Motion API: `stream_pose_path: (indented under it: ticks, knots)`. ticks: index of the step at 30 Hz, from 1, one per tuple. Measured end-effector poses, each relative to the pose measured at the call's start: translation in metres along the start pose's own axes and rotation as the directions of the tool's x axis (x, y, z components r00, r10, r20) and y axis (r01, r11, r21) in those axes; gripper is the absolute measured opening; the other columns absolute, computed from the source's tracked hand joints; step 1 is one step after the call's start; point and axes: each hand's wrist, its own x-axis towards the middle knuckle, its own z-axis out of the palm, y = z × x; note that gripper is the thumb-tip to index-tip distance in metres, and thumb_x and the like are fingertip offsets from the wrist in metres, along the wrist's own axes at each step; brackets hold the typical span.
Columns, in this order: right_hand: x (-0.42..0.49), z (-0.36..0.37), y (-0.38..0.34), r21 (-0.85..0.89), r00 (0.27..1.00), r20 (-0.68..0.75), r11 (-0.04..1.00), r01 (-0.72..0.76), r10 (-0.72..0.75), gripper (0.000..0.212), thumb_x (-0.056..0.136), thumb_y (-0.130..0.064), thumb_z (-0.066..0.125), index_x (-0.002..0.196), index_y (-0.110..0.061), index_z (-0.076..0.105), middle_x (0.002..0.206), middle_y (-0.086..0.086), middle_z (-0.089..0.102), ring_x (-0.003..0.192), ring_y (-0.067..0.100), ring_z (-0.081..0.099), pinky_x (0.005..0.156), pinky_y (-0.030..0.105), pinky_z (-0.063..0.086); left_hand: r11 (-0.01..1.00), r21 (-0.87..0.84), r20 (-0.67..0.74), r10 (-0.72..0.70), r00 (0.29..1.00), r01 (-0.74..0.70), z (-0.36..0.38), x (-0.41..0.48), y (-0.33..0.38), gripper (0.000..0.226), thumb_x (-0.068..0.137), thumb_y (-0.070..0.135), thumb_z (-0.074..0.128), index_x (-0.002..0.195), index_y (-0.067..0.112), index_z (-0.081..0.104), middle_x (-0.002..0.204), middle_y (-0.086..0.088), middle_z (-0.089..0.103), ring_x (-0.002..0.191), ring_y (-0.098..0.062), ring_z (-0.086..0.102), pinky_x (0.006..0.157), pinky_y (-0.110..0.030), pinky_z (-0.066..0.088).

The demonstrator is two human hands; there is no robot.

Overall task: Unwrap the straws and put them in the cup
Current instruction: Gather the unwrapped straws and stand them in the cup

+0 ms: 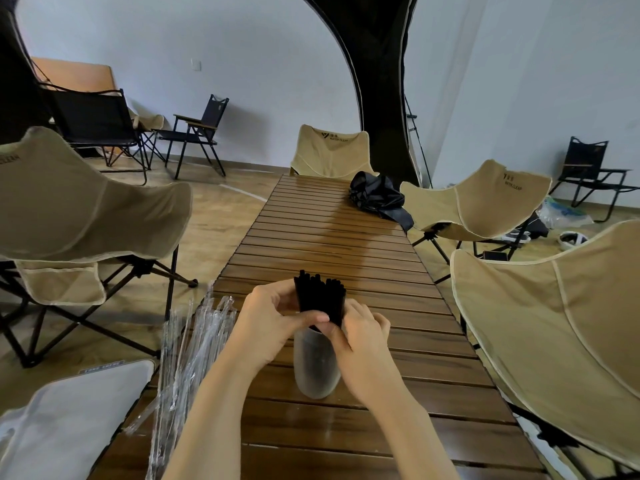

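Nearest, at the lower left, lies a pale grey fabric seat [69, 420] with a stitched edge, matte and slightly creased. Beside it, on the left edge of the worktop [381, 344], a heap of clear wrappers [194, 358] lies in long, thin, crinkled strips that catch the light; some hang over the edge. The worktop is made of narrow wooden slats running crosswise, dark brown with a smooth sheen.

Two bare forearms reach in from below and meet over a frosted, translucent cup [317, 367], tall and rounded, standing upright on the slats. A bundle of matte black straws [320, 296] stands in the cup, straight tubes fanning out a little above the rim. The left hand [273, 313] grips the bundle from the left, its fingers [308, 318] curled round the lower part with the thumb laid across the front. The right hand [360, 336] holds the bundle from the right at the cup's mouth, its fingers curled and pinching the straws there.

Further along the worktop, near its right edge, sits a crumpled black bag [377, 197] of thin, glossy cloth. Beige canvas camp chairs with curved backs and pale piping stand round the worktop: one on the left [86, 209], two on the right [485, 199] and one at the far end [329, 150]. Beyond them, black folding chairs [197, 129] with slim metal frames stand near a plain white wall.
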Motion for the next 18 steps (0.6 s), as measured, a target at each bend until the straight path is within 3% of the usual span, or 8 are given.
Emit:
stream_pose_path:
  ticks: [3, 10, 15, 18]
  knots:
    - [0.001, 0.000, 0.008, 0.009, 1.000, -0.002, 1.000, -0.027, 0.027, 0.032, 0.096, -0.040, 0.040, 0.127, -0.036, 0.045, 0.122, -0.016, 0.051, 0.120, 0.015, 0.039, 0.083, 0.013, 0.016, 1.000, -0.010, -0.040, -0.003, 0.999, 0.002, -0.001, 0.001, -0.003, 0.028, 0.071, 0.011, 0.080, 0.093, 0.028, 0.072, 0.090, 0.009, 0.075, 0.090, -0.006, 0.069, 0.085, -0.029, 0.054]
    - [0.001, 0.000, 0.009, 0.019, 0.998, 0.052, 1.000, 0.019, -0.020, 0.038, 0.098, -0.035, 0.037, 0.136, -0.032, 0.038, 0.132, -0.014, 0.040, 0.126, 0.009, 0.031, 0.095, 0.016, 0.011, 0.999, -0.016, -0.011, -0.038, 0.999, 0.038, -0.003, 0.000, -0.005, 0.031, 0.074, 0.009, 0.078, 0.102, 0.021, 0.074, 0.095, 0.008, 0.075, 0.097, -0.007, 0.069, 0.092, -0.036, 0.053]
    - [0.001, -0.009, 0.014, 0.074, 0.999, 0.048, 0.997, 0.013, -0.017, 0.032, 0.096, -0.034, 0.045, 0.127, -0.031, 0.052, 0.131, -0.016, 0.044, 0.125, 0.006, 0.033, 0.095, 0.016, 0.013, 0.999, 0.025, -0.033, -0.029, 0.999, 0.030, -0.006, 0.000, -0.008, 0.032, 0.067, 0.029, 0.080, 0.098, 0.026, 0.076, 0.096, 0.012, 0.074, 0.099, -0.006, 0.067, 0.097, -0.042, 0.049]
    - [0.003, -0.012, 0.022, 0.093, 0.999, 0.053, 0.996, -0.006, 0.001, 0.023, 0.094, -0.032, 0.050, 0.111, -0.026, 0.063, 0.128, -0.014, 0.052, 0.125, 0.010, 0.040, 0.106, 0.028, 0.021, 1.000, 0.001, -0.036, -0.024, 0.999, 0.024, -0.006, -0.001, -0.009, 0.032, 0.063, 0.033, 0.078, 0.094, 0.025, 0.077, 0.092, 0.009, 0.075, 0.095, -0.009, 0.069, 0.094, -0.039, 0.051]
